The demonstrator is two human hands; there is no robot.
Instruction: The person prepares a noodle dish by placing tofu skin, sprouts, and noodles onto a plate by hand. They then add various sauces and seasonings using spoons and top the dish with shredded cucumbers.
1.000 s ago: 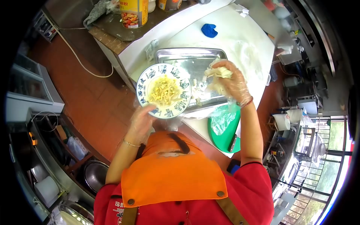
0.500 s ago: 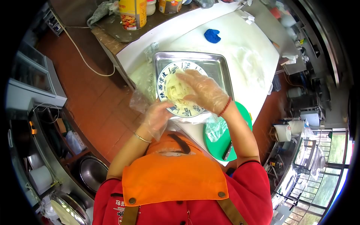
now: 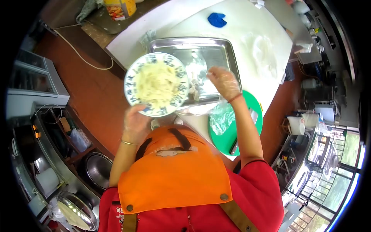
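Note:
A round white plate [image 3: 131,83] with dark blue characters on its rim carries pale, flat noodle-like strips [image 3: 156,83]. My left hand [image 3: 135,120], in a clear plastic glove, grips its near edge, with the thumb on the rim. The plate is held up over the left side of a shallow steel tray [image 3: 216,48]. A few pale grey-white pieces [image 3: 196,89] lie in the tray. Above its right side is my gloved right hand [image 3: 225,84], fingers curled together. Whatever they pinch, if anything, I cannot make out.
Right of me, a green round cutting board [image 3: 222,145] bears a knife [image 3: 234,146] and a crumpled clear plastic bag [image 3: 222,118]. A blue cloth [image 3: 216,20] lies farther back on the white worktop [image 3: 247,38]. A yellow can [image 3: 119,8] stands on a brown shelf.
My left hand has moved the plate left, uncovering the tray and the pieces in it. My right hand has left the strips, shifted right over the tray and curled its fingers.

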